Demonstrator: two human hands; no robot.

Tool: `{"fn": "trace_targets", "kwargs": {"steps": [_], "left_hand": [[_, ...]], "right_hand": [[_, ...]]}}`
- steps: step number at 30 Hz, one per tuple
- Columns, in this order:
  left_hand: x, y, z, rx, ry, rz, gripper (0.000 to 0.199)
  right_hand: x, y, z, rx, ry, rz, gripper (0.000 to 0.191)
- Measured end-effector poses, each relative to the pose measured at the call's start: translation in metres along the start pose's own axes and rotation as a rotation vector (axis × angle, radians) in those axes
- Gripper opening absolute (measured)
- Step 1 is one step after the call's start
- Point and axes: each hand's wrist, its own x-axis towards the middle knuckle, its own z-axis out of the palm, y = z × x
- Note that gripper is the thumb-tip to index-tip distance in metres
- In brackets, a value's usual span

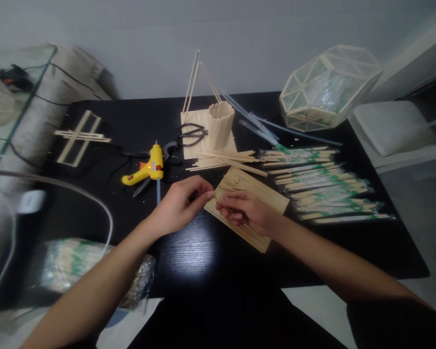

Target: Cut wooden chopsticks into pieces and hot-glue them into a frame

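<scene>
Bamboo-stick panel lies flat on the black table beneath both hands, the right hand pinching one thin stick against it while the left hand's fingertips close on the stick's end, probably to line it up.

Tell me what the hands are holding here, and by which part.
Both hands, left hand and right hand, pinch the near-left edge of the flat stick panel lying on the table.

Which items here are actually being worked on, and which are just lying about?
In hand:
left hand
right hand
flat stick panel

Lying about:
yellow glue gun
scissors
stick cup
wrapped chopsticks
polyhedron frame
</scene>
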Motion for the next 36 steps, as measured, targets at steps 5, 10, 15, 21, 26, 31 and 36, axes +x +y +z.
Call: {"fn": "trace_targets", "kwargs": {"steps": [5, 10, 15, 21, 26, 31, 36], "left_hand": [[0.0, -0.002, 0.001, 0.003, 0.006, 0.003, 0.021], [0.0, -0.001, 0.001, -0.005, 0.005, -0.021, 0.022], [0.001, -0.002, 0.001, -0.002, 0.007, -0.055, 0.02], [0.001, -0.005, 0.002, 0.007, 0.001, -0.071, 0.022], [0.001, -0.003, 0.002, 0.007, -0.028, -0.097, 0.024], [0.001, -0.001, 0.001, 0.028, -0.028, -0.066, 0.025], [0.002, -0.002, 0.002, 0.054, -0.023, -0.057, 0.027]], "right_hand": [[-0.001, -0.002, 0.003, -0.006, 0.005, -0.004, 0.025], [-0.001, -0.001, 0.003, -0.02, 0.001, -0.024, 0.027], [-0.002, 0.004, 0.001, -0.18, 0.018, -0.13, 0.031], [-0.004, 0.004, 0.004, -0.365, 0.067, -0.21, 0.031], [-0.004, 0.005, 0.006, -0.426, 0.095, -0.241, 0.033], [-0.004, 0.007, 0.006, -0.426, 0.097, -0.234, 0.034], [-0.003, 0.007, 0.005, -0.425, 0.1, -0.229, 0.034]]}}
